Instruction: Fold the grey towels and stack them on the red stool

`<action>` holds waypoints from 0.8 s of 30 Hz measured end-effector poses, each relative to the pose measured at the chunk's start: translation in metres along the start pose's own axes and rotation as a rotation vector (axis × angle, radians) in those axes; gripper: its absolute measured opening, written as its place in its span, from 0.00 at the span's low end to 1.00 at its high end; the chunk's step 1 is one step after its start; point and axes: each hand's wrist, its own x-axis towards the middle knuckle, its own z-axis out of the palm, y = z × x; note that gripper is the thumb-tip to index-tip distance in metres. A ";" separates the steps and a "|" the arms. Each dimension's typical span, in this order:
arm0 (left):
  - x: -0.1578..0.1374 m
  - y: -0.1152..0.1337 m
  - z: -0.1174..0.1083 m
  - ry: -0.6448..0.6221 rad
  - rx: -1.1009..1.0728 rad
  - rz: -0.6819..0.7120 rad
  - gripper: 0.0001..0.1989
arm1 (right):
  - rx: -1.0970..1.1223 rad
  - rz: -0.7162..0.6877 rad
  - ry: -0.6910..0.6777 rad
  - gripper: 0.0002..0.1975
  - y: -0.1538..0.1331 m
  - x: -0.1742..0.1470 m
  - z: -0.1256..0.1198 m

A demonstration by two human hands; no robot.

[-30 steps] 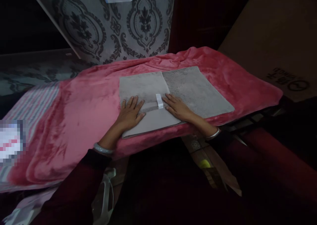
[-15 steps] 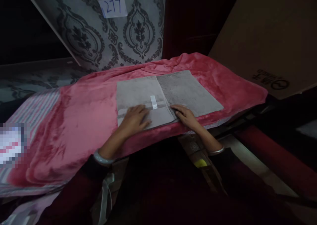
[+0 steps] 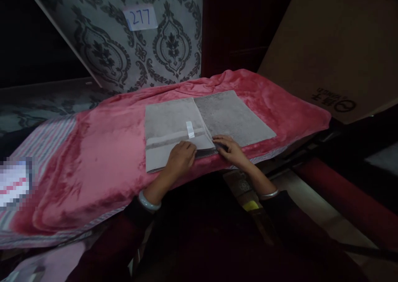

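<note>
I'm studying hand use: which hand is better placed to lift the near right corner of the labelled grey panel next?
The right hand, probably: its fingertips are right beside that corner of the labelled grey panel, while the left hand is farther left along the near edge.

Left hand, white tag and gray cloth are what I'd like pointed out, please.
Left hand (image 3: 180,155), head view: its back.
White tag (image 3: 190,130), head view: its middle.
Gray cloth (image 3: 225,117), head view: its right part.
</note>
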 end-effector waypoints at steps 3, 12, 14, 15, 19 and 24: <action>-0.003 0.007 0.000 -0.013 -0.010 -0.001 0.12 | -0.001 0.020 -0.001 0.16 -0.003 0.000 -0.001; -0.032 -0.057 -0.038 0.112 -0.267 -0.235 0.22 | 0.046 0.167 0.075 0.14 -0.012 0.007 0.005; -0.045 -0.079 -0.044 0.106 -0.195 -0.331 0.23 | 0.034 0.188 0.121 0.13 -0.012 0.009 0.011; -0.051 -0.087 -0.044 0.079 -0.165 -0.352 0.24 | 0.023 0.200 0.143 0.13 -0.011 0.010 0.014; -0.069 -0.099 -0.033 -0.122 -0.116 -0.374 0.27 | -0.036 0.231 0.177 0.11 -0.010 0.013 0.020; -0.075 -0.092 -0.025 -0.221 -0.094 -0.394 0.28 | -0.092 0.216 0.177 0.10 -0.005 0.012 0.021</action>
